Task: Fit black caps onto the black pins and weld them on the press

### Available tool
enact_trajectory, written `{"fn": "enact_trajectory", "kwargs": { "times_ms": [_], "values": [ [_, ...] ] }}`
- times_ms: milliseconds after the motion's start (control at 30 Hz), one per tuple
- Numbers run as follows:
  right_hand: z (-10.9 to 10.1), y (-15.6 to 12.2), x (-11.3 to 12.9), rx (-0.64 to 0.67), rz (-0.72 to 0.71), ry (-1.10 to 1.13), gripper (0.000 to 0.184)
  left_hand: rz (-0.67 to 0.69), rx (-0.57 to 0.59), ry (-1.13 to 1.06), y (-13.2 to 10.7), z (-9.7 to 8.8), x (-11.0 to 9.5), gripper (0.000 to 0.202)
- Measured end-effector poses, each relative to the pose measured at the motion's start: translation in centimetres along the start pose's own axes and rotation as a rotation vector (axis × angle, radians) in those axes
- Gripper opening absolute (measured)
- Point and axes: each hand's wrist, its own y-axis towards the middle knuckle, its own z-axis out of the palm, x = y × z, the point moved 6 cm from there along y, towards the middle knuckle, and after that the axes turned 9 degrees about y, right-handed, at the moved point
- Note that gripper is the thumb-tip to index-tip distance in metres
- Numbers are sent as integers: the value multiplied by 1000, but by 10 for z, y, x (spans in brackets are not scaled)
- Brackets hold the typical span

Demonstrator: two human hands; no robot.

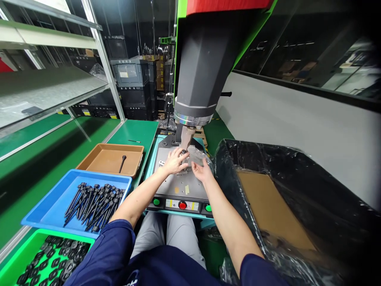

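Note:
My left hand (pixel 175 162) reaches over the metal plate (pixel 166 184) of a press machine, its fingertips around a small black part (pixel 183 151) right below the tapered metal horn (pixel 187 137). How the part sits in its holder is hidden by my fingers. To the right, my right hand (pixel 201 170) is open with palm turned up and fingers apart, holding nothing. Crumpled clear plastic film (pixel 198 154) lies on the plate just beyond it. The grey machine head (pixel 198 71) hangs above both hands.
On the left stand a brown tray (pixel 98 155) with one black stemmed part (pixel 122 163), a blue tray (pixel 56 190) of several such parts, and a green tray (pixel 18 250) of black caps. Buttons line the machine's front, including a red button (pixel 182 205). A black-lined bin (pixel 238 153) stands right.

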Motion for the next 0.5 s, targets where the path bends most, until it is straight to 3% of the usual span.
{"fn": "enact_trajectory", "kwargs": {
  "times_ms": [267,500],
  "values": [
    [-53,-80,-34,63,81,39,28,6,70,45,-1,-1,-1,58],
    [-80,-109,-33,88,40,11,24,13,8,-60,0,-11,-3,54]
  ]
}}
